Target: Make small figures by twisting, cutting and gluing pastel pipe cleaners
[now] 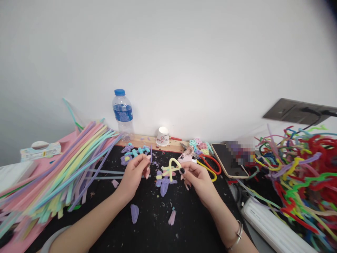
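The right hand (195,175) pinches a bent yellow fuzzy stick (170,170) between thumb and fingers, above the black mat (147,235); the left hand (137,170) pinches a thin purple stick (151,153); the paper cup (163,136) bears red-and-black print, too small to read; the bottle's (123,112) blue label is equally illegible.

A small handicraft workspace: a black-topped worktop (195,225) against a plain white wall (168,63), with bundled pastel fuzzy stems (76,158), tangled multicoloured fuzzy stems (297,175) and scattered fluffy trimmings (155,163).
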A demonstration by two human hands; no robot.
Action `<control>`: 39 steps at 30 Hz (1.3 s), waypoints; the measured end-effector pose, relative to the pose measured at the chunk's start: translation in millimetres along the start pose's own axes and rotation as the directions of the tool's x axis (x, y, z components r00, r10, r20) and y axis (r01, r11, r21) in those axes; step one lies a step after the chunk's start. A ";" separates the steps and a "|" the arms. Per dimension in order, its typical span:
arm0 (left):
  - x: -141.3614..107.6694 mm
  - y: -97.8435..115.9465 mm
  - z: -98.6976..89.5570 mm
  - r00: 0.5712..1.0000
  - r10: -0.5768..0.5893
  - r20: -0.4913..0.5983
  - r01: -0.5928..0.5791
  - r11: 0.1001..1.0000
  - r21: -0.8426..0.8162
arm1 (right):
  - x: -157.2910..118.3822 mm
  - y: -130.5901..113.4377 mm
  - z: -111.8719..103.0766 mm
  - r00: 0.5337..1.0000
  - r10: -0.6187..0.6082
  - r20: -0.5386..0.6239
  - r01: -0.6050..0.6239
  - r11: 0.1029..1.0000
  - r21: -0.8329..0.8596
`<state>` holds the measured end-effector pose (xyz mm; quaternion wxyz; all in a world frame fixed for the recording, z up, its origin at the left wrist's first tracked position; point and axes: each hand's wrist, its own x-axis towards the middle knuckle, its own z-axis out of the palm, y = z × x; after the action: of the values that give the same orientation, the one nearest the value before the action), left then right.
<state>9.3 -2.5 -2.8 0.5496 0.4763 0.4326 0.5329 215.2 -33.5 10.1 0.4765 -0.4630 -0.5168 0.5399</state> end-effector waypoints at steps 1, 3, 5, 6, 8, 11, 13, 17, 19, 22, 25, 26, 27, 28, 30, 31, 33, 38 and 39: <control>1.4 -1.0 -1.5 0.998 0.015 -0.056 -0.017 0.999 -0.033 | 0.2 0.5 -0.5 1.000 -0.006 0.001 0.006 1.000 0.006; 4.6 -2.6 -4.7 0.987 0.038 -0.154 -0.049 0.996 -0.071 | 0.6 1.8 -1.4 1.000 -0.016 -0.003 0.016 1.000 0.016; 6.6 -3.2 -6.8 0.984 0.038 -0.176 -0.049 0.997 -0.057 | 0.7 3.0 -2.1 1.000 -0.019 -0.008 0.020 1.000 0.018; 6.8 -3.1 -7.1 0.987 0.032 -0.157 -0.036 0.999 -0.020 | 0.7 3.3 -2.2 1.000 -0.019 -0.008 0.019 1.000 0.015; 5.2 -2.1 -5.9 0.997 0.008 -0.081 0.000 0.994 0.105 | 0.6 3.3 -2.0 1.000 -0.018 -0.012 0.018 1.000 0.005; -0.6 0.4 -1.1 0.997 0.035 0.066 -0.054 0.949 0.310 | 0.6 2.5 -0.9 1.000 -0.006 -0.027 0.006 1.000 -0.011; -4.9 1.9 2.0 0.982 0.085 0.169 -0.147 0.905 0.399 | 1.0 2.4 -0.2 0.999 0.004 -0.043 -0.006 1.000 -0.029; -9.1 2.1 3.3 0.923 0.196 0.332 -0.348 0.794 0.499 | 3.0 4.8 1.0 0.997 0.022 -0.070 -0.028 0.997 -0.072; -8.4 0.2 1.3 0.872 0.275 0.406 -0.470 0.704 0.532 | 3.9 6.8 1.6 0.996 0.042 -0.076 -0.047 0.996 -0.073; -6.2 -4.5 -2.8 0.786 0.373 0.494 -0.615 0.557 0.558 | 4.5 9.7 3.0 0.995 0.062 -0.084 -0.068 0.995 -0.069; -5.3 -9.1 -5.8 0.733 0.419 0.536 -0.681 0.455 0.574 | 4.0 11.3 5.2 0.993 0.073 -0.090 -0.080 0.994 -0.072; -5.4 -10.1 -6.2 0.720 0.429 0.546 -0.694 0.429 0.578 | 3.6 11.2 6.2 0.993 0.079 -0.084 -0.085 0.994 -0.071; -5.7 -10.8 -6.4 0.709 0.438 0.553 -0.705 0.407 0.581 | 3.1 10.9 7.2 0.994 0.085 -0.075 -0.090 0.994 -0.069; -6.1 -11.1 -6.3 0.699 0.445 0.560 -0.714 0.387 0.583 | 2.6 10.3 8.3 0.994 0.089 -0.066 -0.093 0.993 -0.069; -6.6 -11.2 -5.9 0.680 0.459 0.572 -0.730 0.351 0.586 | 1.6 8.7 10.4 0.994 0.093 -0.050 -0.096 0.993 -0.070; -6.7 -11.1 -5.7 0.670 0.468 0.577 -0.738 0.334 0.586 | 1.3 8.0 11.2 0.995 0.094 -0.046 -0.097 0.993 -0.074; -6.7 -10.7 -5.5 0.646 0.490 0.585 -0.756 0.300 0.582 | 1.0 7.3 12.3 0.994 0.098 -0.047 -0.101 0.992 -0.079; -7.9 -9.3 -6.2 0.609 0.504 0.612 -0.778 0.232 0.584 | 1.8 9.1 12.1 0.992 0.114 -0.054 -0.118 0.990 -0.072; -8.5 -8.5 -6.3 0.610 0.494 0.620 -0.777 0.223 0.588 | 2.0 9.4 12.1 0.992 0.118 -0.054 -0.122 0.990 -0.073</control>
<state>4.1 -10.4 -12.6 0.0447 0.8816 0.2989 0.3625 202.7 -33.1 1.1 0.4380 -0.5244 -0.4960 0.5359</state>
